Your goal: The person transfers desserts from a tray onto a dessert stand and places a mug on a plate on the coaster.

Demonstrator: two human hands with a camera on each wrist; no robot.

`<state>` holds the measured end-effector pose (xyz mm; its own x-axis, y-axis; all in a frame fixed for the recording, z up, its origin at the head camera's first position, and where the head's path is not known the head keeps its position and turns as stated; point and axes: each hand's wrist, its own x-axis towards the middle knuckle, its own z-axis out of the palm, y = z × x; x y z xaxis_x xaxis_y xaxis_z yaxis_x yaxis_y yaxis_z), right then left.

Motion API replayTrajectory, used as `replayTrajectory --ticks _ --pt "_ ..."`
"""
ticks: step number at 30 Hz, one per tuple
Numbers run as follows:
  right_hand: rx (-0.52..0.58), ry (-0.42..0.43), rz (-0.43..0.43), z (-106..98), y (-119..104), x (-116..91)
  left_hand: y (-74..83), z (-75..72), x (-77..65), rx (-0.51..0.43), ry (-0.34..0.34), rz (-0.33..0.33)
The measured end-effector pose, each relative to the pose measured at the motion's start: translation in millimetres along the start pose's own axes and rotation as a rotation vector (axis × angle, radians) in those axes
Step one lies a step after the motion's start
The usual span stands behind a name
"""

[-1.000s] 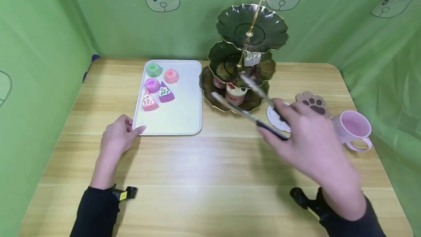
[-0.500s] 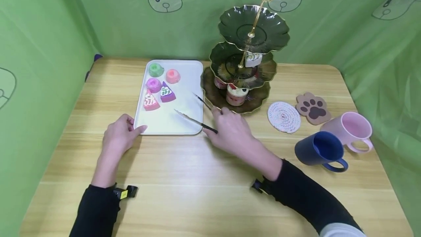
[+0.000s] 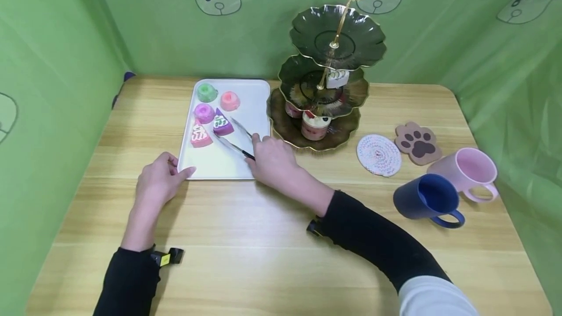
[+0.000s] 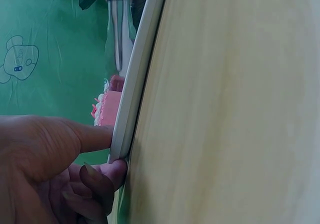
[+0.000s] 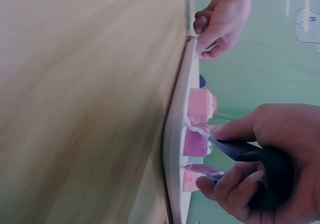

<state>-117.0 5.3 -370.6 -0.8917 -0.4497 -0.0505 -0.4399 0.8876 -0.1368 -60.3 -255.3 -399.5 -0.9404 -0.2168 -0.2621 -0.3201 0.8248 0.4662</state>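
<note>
My left hand (image 3: 158,182) pinches the front left corner of a white tray (image 3: 215,168), thumb on top and fingers curled below in the left wrist view. My right hand (image 3: 275,162) holds black-handled metal tongs (image 3: 235,147) over the tray. Their arms are spread, one tip on each side of a purple cake slice (image 3: 223,127) with white topping; whether they touch it I cannot tell. A pink cake slice (image 5: 199,104) lies beside it. Behind them on the tray are green (image 3: 207,92), purple (image 3: 204,113) and pink (image 3: 230,101) ring-shaped sweets.
A three-tier dark stand (image 3: 338,38) stands right of the tray, with dessert cups (image 3: 314,128) on its bottom tier and a white piece (image 3: 337,78) on the middle one. Further right are a round coaster (image 3: 379,155), a paw coaster (image 3: 418,143), a blue mug (image 3: 425,198) and a pink mug (image 3: 474,167).
My right hand has swung left with the tongs, from in front of the stand to the purple cake slice on the tray. The left hand keeps its hold on the corner.
</note>
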Motion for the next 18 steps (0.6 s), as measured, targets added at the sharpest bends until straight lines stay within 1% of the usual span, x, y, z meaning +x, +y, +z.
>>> replayTrajectory --ticks 4,7,12,15,18 --pt "-0.017 -0.022 0.016 2.2 -7.7 11.7 -0.7 -0.8 -0.1 -0.006 -0.005 0.0" --pt "-0.047 -0.018 0.026 1.5 -8.5 15.5 0.7 -0.7 0.2 -0.008 -0.006 0.006" --pt "-0.065 -0.005 0.028 -0.2 -3.3 14.1 3.7 0.4 1.2 -0.001 -0.005 0.016" --pt "-0.061 0.009 0.012 -0.3 -0.3 11.0 3.4 0.6 0.9 0.0 -0.007 0.013" --pt "-0.057 0.043 -0.023 -1.1 2.1 4.8 1.3 0.3 -1.3 -0.003 -0.017 -0.003"
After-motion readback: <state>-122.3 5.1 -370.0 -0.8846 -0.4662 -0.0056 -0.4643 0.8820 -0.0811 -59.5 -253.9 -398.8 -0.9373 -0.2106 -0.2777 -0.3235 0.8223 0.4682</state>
